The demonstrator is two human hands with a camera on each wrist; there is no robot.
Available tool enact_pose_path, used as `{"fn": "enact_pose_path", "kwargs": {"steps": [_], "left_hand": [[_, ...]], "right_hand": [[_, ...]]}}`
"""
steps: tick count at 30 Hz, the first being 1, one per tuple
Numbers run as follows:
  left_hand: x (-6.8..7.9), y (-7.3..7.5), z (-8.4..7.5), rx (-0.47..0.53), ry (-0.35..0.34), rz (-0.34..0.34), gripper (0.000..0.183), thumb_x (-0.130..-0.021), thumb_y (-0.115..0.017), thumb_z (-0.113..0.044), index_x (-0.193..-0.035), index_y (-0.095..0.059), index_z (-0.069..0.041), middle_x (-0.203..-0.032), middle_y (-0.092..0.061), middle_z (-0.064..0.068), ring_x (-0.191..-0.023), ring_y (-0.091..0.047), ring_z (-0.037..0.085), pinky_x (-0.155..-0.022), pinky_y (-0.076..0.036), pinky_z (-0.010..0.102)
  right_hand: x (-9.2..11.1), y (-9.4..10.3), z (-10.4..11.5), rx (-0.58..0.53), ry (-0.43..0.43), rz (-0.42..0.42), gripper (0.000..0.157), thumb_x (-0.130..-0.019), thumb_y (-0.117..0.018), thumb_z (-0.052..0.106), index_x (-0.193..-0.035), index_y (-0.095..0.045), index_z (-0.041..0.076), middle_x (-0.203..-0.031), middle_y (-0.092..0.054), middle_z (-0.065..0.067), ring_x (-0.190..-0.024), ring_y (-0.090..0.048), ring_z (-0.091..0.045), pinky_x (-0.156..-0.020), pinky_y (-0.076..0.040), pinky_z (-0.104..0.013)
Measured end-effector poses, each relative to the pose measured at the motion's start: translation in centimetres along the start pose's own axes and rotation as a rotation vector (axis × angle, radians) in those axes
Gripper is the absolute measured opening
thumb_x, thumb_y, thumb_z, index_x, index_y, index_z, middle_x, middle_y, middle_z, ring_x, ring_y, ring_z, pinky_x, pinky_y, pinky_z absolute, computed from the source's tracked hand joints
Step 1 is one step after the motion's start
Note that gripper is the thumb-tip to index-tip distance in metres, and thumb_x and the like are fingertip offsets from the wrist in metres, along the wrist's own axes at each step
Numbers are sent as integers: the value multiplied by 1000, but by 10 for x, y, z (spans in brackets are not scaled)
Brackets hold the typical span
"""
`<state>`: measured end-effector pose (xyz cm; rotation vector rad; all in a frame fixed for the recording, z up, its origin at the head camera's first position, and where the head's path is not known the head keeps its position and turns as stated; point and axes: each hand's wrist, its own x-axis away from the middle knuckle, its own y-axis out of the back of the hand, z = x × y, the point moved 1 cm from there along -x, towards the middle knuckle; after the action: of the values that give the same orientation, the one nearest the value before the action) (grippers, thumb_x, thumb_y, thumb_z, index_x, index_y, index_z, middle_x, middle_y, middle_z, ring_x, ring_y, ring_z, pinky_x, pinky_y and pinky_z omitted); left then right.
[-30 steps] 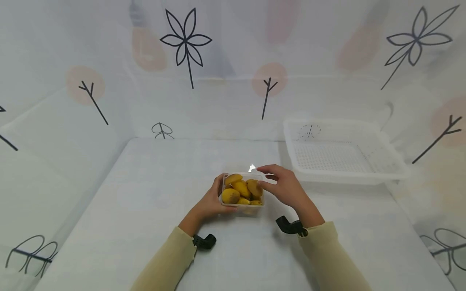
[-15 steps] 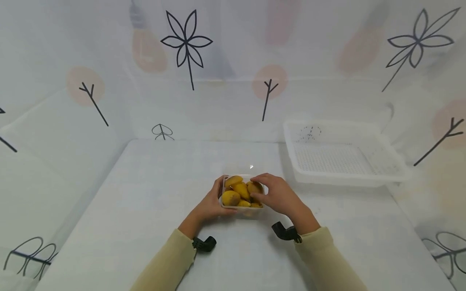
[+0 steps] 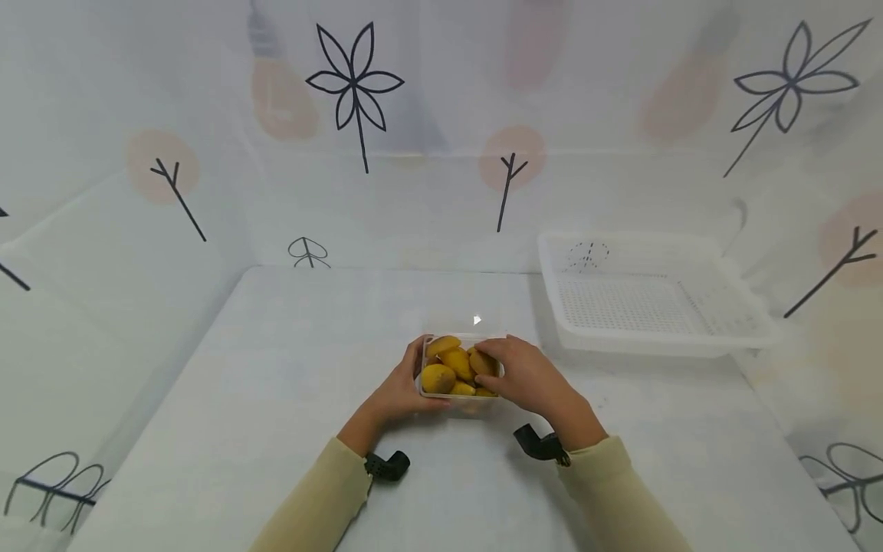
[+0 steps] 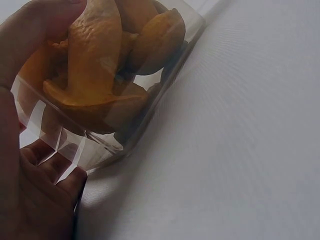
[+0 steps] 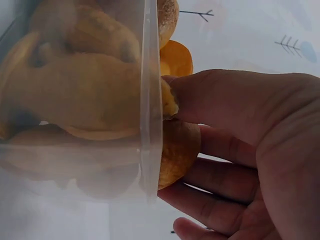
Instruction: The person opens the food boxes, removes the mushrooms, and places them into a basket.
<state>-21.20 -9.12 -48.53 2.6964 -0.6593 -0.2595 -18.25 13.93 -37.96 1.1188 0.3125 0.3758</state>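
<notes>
A clear plastic box [image 3: 469,406] full of yellow mushrooms [image 3: 438,379] stands on the white table, tilted slightly toward the camera. My left hand [image 3: 400,389] grips the box at its left side, thumb along the near side and fingers behind. In the left wrist view, stems and caps of the mushrooms [image 4: 95,55] show through the clear wall. My right hand [image 3: 527,376] reaches over the right rim, with thumb and fingers around a mushroom [image 3: 484,362] at the top of the heap. The right wrist view shows that mushroom [image 5: 179,152] between thumb and fingers; its lower part is hidden.
A white perforated plastic basket [image 3: 662,337] stands at the back right, beyond the right hand. White printed cloth [image 3: 428,207] hangs behind and at both sides of the table [image 3: 297,337]. Black wrist cameras [image 3: 388,465] sit on both wrists.
The right hand has moved left and slightly down from beside the box's rim, and its thumb and fingers have closed around a mushroom. The left hand keeps its grip on the box.
</notes>
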Motion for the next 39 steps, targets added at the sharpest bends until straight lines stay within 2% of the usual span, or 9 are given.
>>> {"fn": "enact_pose_path", "kwargs": {"steps": [11, 18, 25, 30, 35, 37, 39], "left_hand": [[3, -1, -3, 7, 30, -13, 112, -69, -88, -35, -152, -14, -24, -157, -30, 0, -147, -28, 21, -121, -20, 48], [5, -3, 1, -13, 30, -4, 112, -69, -88, -35, -151, -13, -26, -158, -28, 0, -147, -27, 20, -121, -21, 46], [1, -3, 3, -22, 16, -14, 112, -68, -87, -41, -151, -13, -28, -157, -30, -2, -146, -30, 20, -120, -23, 48], [0, -2, 2, -20, 18, 2, 112, -70, -88, -35, -152, -13, -24, -157, -30, 0, -146, -29, 20, -121, -22, 46], [-1, -1, -1, -11, 30, 14, 111, -71, -87, -27, -152, -11, -26, -157, -29, 0, -147, -27, 18, -122, -21, 43], [-1, 0, -4, -17, 44, 25, 112, -72, -86, -24, -153, -9, -23, -158, -27, 2, -147, -26, 18, -122, -19, 42], [2, 2, -15, -25, 40, 36, 111, -73, -86, -23, -153, -10, -17, -158, -28, 6, -148, -26, 22, -122, -20, 44]], "right_hand": [[4, 2, 5, 37, 70, -8, 44, -89, -71, 22, -129, -61, 7, -131, -62, -9, -122, -57, -30, -104, -47, -48], [8, 1, 3, 28, 134, 17, 43, -93, -65, 18, -133, -57, 7, -138, -57, -11, -126, -55, -31, -105, -46, -48], [9, 8, 2, -9, 163, -44, 46, -92, -66, 17, -136, -55, 7, -141, -54, -11, -128, -53, -32, -104, -46, -49], [11, 11, -1, -29, 160, -67, 48, -93, -65, 19, -137, -54, 7, -141, -54, -12, -128, -54, -31, -104, -47, -49], [11, 17, -5, -53, 154, -110, 50, -92, -66, 21, -139, -52, 8, -143, -53, -10, -129, -53, -31, -105, -46, -49], [12, 19, -5, -59, 147, -131, 51, -92, -66, 22, -139, -52, 8, -144, -52, -10, -130, -52, -30, -105, -46, -48], [12, 21, -6, -60, 149, -169, 52, -92, -67, 21, -139, -51, 8, -144, -51, -10, -130, -52, -31, -104, -47, -48]]}}
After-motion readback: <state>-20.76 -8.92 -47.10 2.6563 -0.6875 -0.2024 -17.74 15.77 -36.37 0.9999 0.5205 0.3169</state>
